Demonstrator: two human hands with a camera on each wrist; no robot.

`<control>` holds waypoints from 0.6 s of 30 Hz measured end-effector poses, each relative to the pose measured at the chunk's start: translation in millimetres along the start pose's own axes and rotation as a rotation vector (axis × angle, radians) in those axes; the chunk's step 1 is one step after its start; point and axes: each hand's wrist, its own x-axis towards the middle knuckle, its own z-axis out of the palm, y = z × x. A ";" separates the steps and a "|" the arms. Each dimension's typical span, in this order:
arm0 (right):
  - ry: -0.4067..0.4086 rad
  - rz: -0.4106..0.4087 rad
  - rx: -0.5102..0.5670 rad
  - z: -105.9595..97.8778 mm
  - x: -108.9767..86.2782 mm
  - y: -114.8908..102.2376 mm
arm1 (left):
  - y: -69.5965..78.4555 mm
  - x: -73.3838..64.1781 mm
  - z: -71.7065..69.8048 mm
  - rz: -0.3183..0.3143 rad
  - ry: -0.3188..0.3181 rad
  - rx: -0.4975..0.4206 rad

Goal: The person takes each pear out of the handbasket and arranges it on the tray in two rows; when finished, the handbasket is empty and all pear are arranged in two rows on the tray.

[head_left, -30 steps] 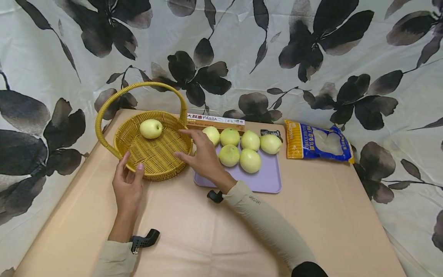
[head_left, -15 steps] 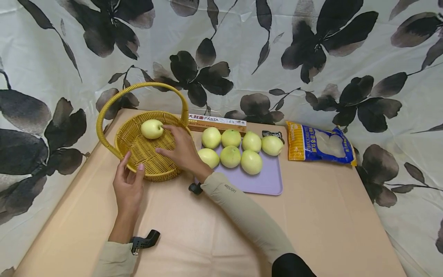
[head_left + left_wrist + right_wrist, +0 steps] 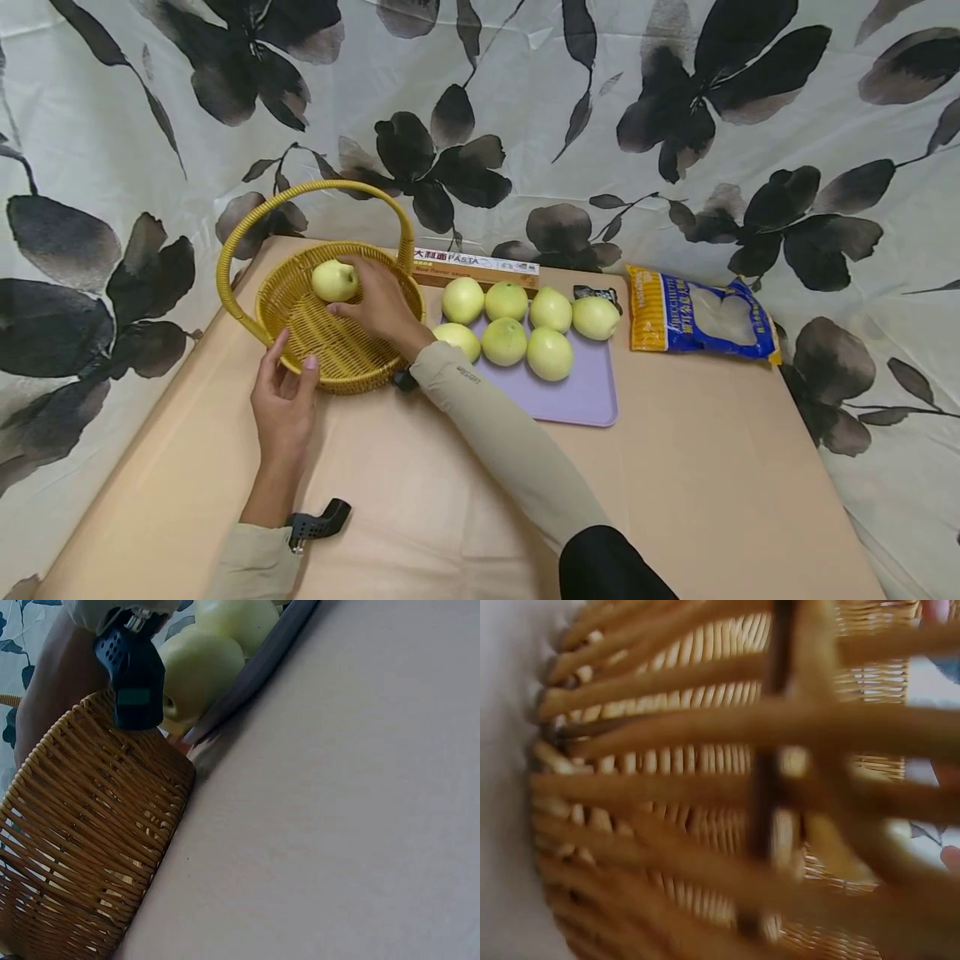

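Observation:
A yellow wicker basket (image 3: 345, 367) with a tall arched handle stands at the left in the head view. Inside it, near the back left, sits a pale yellow-green pear (image 3: 333, 282). My right hand (image 3: 378, 304) reaches over the basket's right side and grips this pear, thumb low and fingers over its upper right. My left hand (image 3: 285, 408) holds the basket's front-left rim, its thumb and index fingertip at the edge. In the left wrist view the basket's woven wall (image 3: 90, 817) shows, but the left fingers do not. Blurred wicker (image 3: 690, 750) fills the right wrist view.
Right of the basket, a lilac tray (image 3: 577, 400) carries several similar pears (image 3: 550, 354). Behind it lie a pasta box (image 3: 480, 268) and a small black packet (image 3: 597, 295). A blue and yellow pasta bag (image 3: 701, 315) lies farther right. A floral curtain (image 3: 570, 100) hangs behind the table.
My right hand has moved left from beside the tray, over the basket and onto the pear inside. My left hand has stayed at the rim. The view has shifted slightly.

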 end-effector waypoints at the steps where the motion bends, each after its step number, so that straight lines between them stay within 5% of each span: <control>1: -0.002 0.007 0.004 2.3 2.5 1.2 | -0.5 0.5 -0.1 0.003 0.005 0.001; 14: -0.086 0.015 -0.006 10.2 15.1 10.6 | -1.5 1.2 0.7 0.060 0.017 0.025; 18: -0.053 0.029 -0.003 11.0 14.1 11.9 | -1.2 0.7 0.8 0.059 0.017 0.019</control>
